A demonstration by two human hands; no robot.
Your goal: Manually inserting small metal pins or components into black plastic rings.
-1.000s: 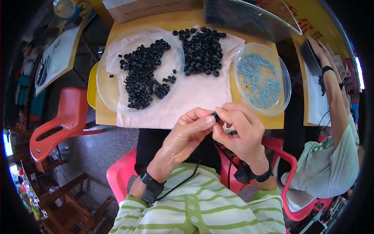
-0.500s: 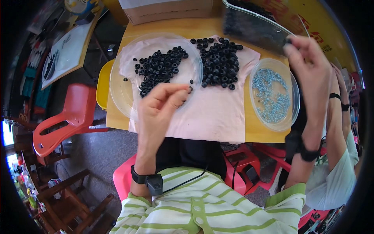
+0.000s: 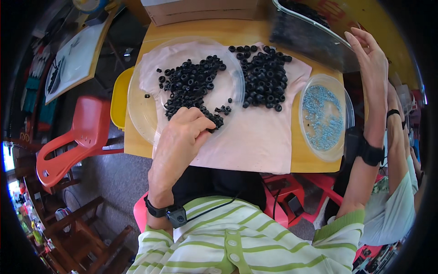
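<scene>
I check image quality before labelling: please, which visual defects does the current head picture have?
Head view: corners are black; a bright white patch at the left edge looks overexposed; the transparent rectangular plastic box looks smeared along its left side.

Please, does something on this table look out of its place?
A dark speck lies in the clear plastic dish of pale-blue beads. Its colour looks odd there; it is too small to identify.

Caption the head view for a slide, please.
Left hand at the small black beads in a clear round tray, right hand raised, open, near a clear bin.
</scene>
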